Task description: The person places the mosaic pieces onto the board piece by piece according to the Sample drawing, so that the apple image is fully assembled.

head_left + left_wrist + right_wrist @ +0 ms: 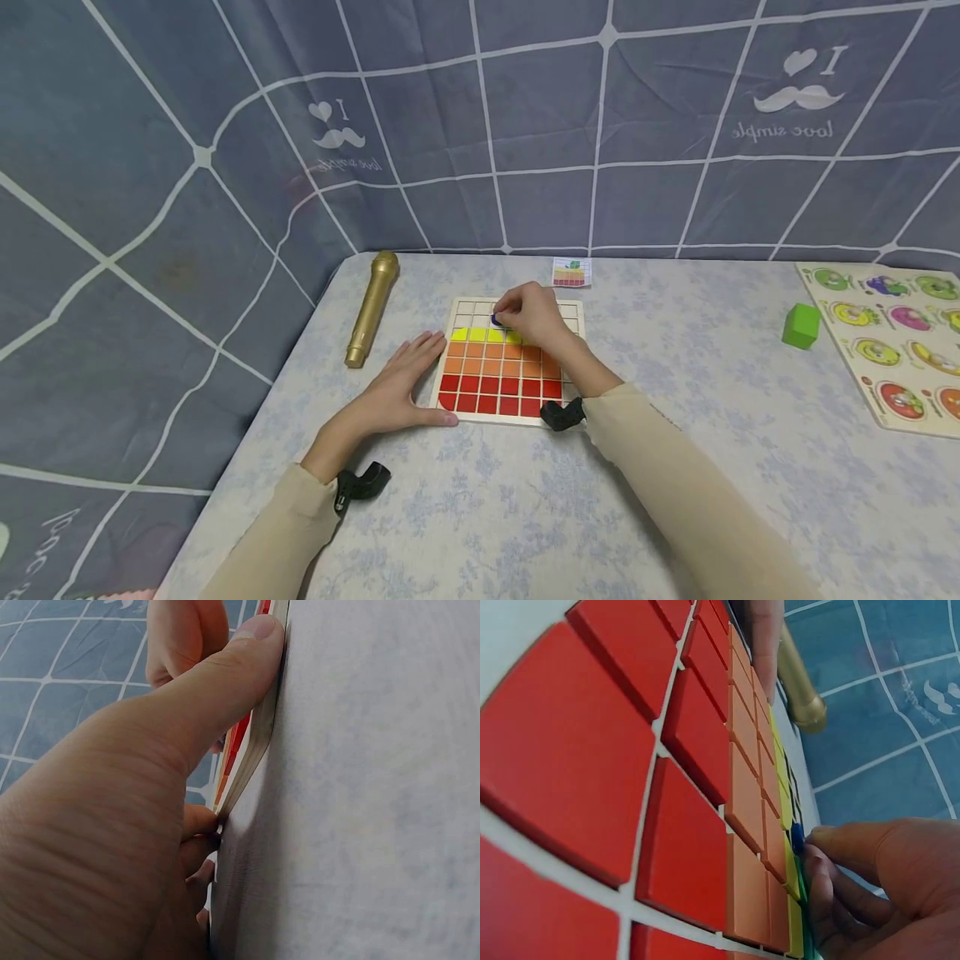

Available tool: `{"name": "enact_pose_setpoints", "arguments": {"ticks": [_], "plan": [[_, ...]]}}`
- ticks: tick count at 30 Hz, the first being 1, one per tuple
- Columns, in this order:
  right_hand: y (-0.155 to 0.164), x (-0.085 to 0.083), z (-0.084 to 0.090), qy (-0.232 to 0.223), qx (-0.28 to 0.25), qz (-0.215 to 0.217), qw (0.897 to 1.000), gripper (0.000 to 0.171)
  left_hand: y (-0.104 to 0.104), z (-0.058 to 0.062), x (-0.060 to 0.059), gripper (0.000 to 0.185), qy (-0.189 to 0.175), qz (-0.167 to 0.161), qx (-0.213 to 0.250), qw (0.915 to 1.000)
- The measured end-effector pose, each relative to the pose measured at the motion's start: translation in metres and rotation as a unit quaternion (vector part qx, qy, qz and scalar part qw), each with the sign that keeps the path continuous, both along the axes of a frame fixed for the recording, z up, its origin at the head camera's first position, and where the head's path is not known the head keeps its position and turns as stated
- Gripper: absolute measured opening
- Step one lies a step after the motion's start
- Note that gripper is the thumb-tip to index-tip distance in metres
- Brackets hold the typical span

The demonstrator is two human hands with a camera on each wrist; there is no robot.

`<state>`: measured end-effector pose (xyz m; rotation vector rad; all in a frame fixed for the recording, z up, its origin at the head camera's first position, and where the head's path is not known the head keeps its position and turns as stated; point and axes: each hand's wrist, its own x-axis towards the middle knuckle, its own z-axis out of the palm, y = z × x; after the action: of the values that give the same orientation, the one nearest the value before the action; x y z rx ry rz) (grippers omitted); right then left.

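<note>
Head view: left hand (408, 379) lies flat against puzzle board (480, 407); right-hand fingers (517, 312) seemingly pinch a blue tile (496, 319).

Behind and left of the grip, grey-blue cloth backdrop (525, 125) with white grid lines and moustache prints. Underneath, table (525, 517) under pale floral cover. Soft, even light.

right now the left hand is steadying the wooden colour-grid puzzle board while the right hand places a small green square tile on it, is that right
Not quite: the small square tile pinched in the right hand is blue, not green, as the head and right wrist views show. The left hand does rest flat against the edge of the wooden colour-grid puzzle board.
</note>
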<state>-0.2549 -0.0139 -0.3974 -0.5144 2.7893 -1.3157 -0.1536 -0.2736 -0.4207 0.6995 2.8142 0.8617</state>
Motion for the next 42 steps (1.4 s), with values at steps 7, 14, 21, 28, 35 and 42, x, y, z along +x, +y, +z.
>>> {"name": "enact_pose_setpoints", "arguments": {"ticks": [7, 14, 21, 28, 35, 42], "plan": [[-0.002, 0.002, -0.001, 0.017, 0.018, 0.011, 1.0, 0.013, 0.0, 0.002, 0.0, 0.123, -0.005, 0.002, -0.003, 1.0], [-0.002, 0.004, 0.0, 0.038, 0.035, 0.026, 0.998, 0.015, -0.001, 0.003, 0.0, 0.123, -0.003, -0.002, 0.001, 1.0], [0.009, 0.015, 0.006, 0.043, 0.018, 0.024, 0.999, 0.017, -0.002, 0.003, -0.001, 0.123, -0.005, -0.003, 0.003, 1.0], [0.047, 0.034, 0.011, 0.059, 0.008, 0.023, 0.998, 0.018, -0.003, 0.004, -0.003, 0.125, -0.013, 0.001, 0.0, 0.9999], [0.098, 0.057, 0.015, 0.067, 0.037, 0.001, 0.997, 0.028, -0.003, 0.005, -0.003, 0.125, -0.013, 0.003, -0.005, 0.9999], [0.151, 0.089, 0.015, 0.08, 0.093, -0.029, 0.992, 0.043, -0.001, 0.006, -0.001, 0.125, -0.015, 0.005, -0.004, 0.9999]]}}
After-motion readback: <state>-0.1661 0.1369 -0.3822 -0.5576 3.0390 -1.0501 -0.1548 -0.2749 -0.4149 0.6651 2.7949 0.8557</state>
